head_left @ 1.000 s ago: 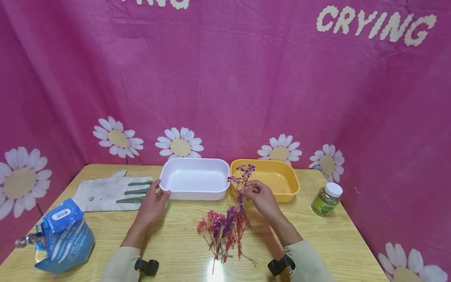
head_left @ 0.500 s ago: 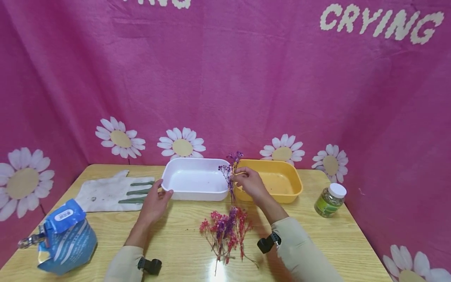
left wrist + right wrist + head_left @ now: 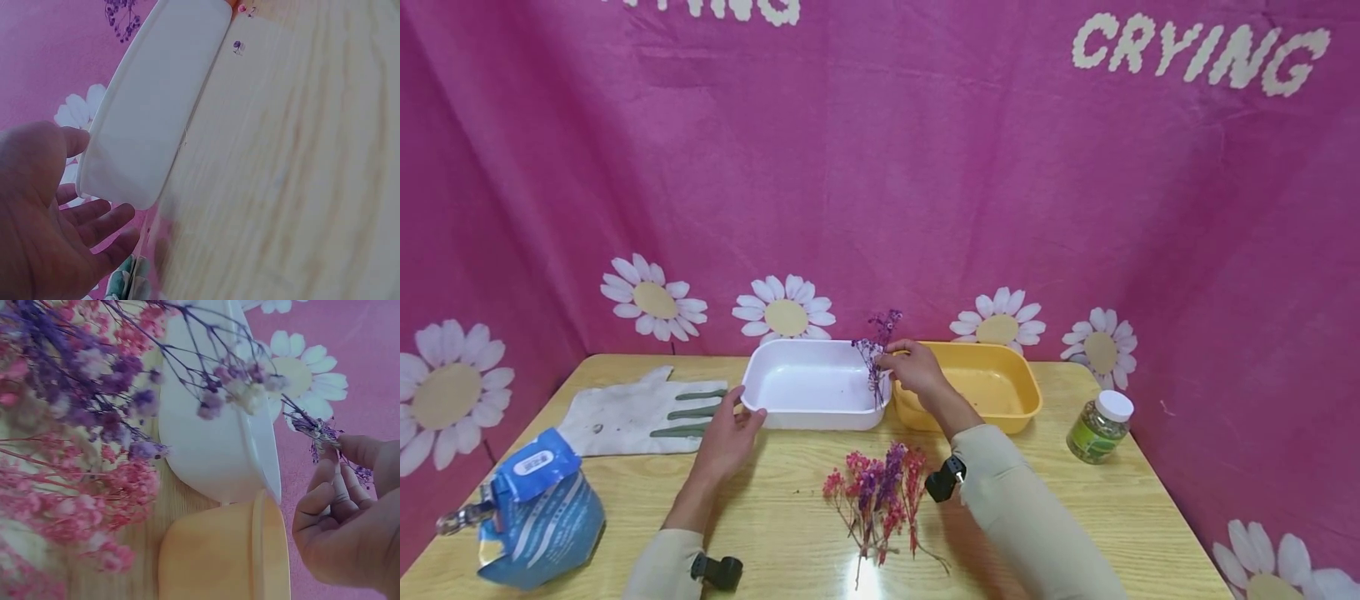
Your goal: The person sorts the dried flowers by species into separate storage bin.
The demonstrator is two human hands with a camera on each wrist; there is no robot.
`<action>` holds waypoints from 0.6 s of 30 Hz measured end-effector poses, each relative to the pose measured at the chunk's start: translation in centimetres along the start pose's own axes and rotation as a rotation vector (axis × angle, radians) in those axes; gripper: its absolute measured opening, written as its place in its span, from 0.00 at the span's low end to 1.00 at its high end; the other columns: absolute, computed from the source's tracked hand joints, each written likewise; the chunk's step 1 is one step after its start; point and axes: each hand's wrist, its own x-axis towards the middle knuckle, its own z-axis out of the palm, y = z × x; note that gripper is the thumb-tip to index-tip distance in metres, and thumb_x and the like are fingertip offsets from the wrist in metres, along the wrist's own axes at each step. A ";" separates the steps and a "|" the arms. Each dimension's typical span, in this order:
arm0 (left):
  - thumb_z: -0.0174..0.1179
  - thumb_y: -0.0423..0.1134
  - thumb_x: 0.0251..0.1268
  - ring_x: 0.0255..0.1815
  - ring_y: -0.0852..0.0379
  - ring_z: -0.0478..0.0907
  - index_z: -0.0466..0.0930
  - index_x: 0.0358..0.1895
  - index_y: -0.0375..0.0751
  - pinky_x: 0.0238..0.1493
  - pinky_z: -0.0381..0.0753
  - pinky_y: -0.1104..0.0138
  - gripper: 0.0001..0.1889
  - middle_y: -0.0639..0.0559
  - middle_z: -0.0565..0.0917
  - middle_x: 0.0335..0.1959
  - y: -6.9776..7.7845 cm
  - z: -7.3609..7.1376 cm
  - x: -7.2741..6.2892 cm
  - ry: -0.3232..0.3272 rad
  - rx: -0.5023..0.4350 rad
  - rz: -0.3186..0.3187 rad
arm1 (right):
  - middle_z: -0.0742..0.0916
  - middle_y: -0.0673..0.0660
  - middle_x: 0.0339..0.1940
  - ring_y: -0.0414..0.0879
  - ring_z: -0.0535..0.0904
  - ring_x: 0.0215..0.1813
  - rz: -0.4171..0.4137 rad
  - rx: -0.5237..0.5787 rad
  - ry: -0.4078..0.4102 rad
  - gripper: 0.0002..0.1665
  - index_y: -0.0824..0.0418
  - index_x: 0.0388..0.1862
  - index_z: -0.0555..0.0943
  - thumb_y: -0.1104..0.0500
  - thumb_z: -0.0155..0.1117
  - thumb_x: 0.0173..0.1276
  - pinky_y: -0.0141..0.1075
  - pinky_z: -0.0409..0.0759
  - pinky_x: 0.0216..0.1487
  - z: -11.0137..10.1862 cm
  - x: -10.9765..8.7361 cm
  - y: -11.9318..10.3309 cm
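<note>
My right hand [image 3: 913,367] pinches a small bunch of dried purple flowers [image 3: 878,342] between thumb and fingertips. The bunch is upright over the right end of the white plastic basin [image 3: 812,418], blossoms at the top. In the right wrist view the pinched stems [image 3: 319,436] show at the fingertips. My left hand [image 3: 730,429] rests at the basin's left front corner. There the left wrist view shows the thumb [image 3: 76,141] at the rim and loosely bent fingers by the end wall. Pink and purple dried flowers [image 3: 880,496] lie on the table in front.
A yellow basin [image 3: 973,412] stands right of the white one, close beside it. Left lies a white work glove [image 3: 617,412] with green stripes, behind a blue bag [image 3: 542,512] closed with a metal clip. A white-lidded jar [image 3: 1097,427] is at the right. A pink curtain [image 3: 880,167] hangs behind.
My right hand has carried the purple bunch left and away from me, from the front of the yellow basin to over the white one. My left hand stays at the white basin's corner.
</note>
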 end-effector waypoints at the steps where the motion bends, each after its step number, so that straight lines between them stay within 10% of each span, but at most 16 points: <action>1: 0.48 0.49 0.74 0.69 0.37 0.67 0.48 0.76 0.39 0.67 0.70 0.46 0.34 0.36 0.58 0.75 -0.1 0.0 0.0 0.001 0.002 -0.001 | 0.87 0.58 0.43 0.46 0.79 0.37 -0.002 -0.008 0.003 0.17 0.60 0.49 0.78 0.53 0.64 0.65 0.33 0.73 0.32 0.2 0.2 -0.1; 18: 0.49 0.44 0.74 0.68 0.36 0.68 0.48 0.75 0.35 0.65 0.73 0.49 0.33 0.34 0.59 0.74 -0.1 0.0 0.1 0.005 -0.035 0.044 | 0.85 0.59 0.42 0.48 0.81 0.38 0.025 -0.110 0.035 0.17 0.61 0.50 0.79 0.59 0.65 0.63 0.33 0.76 0.34 1.6 1.1 -0.4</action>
